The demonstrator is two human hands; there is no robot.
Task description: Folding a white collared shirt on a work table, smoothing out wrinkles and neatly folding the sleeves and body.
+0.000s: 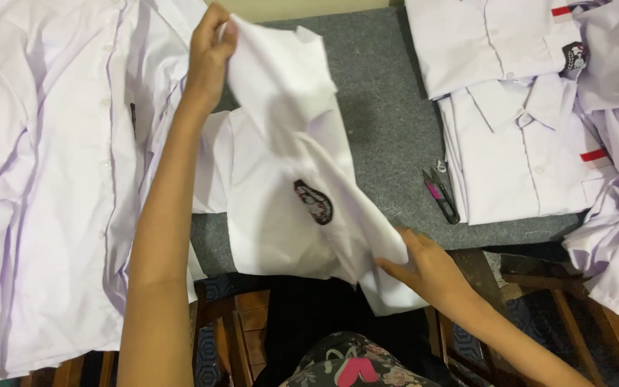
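Note:
A white shirt [281, 179] with a dark oval chest patch [314, 201] lies on the grey table [381, 93] in front of me. My left hand [210, 50] is raised near the table's far edge and pinches the shirt's upper part, lifting it. My right hand [424, 266] grips the shirt's lower corner at the table's near edge. The cloth stretches slantwise between the two hands.
A spread of white shirts [51, 179] covers the left side. Folded white shirts [517, 129] with red tags are stacked at the right, with loose ones beyond. Small thread snips [440, 193] lie by the stack. Wooden stool parts show under the table edge.

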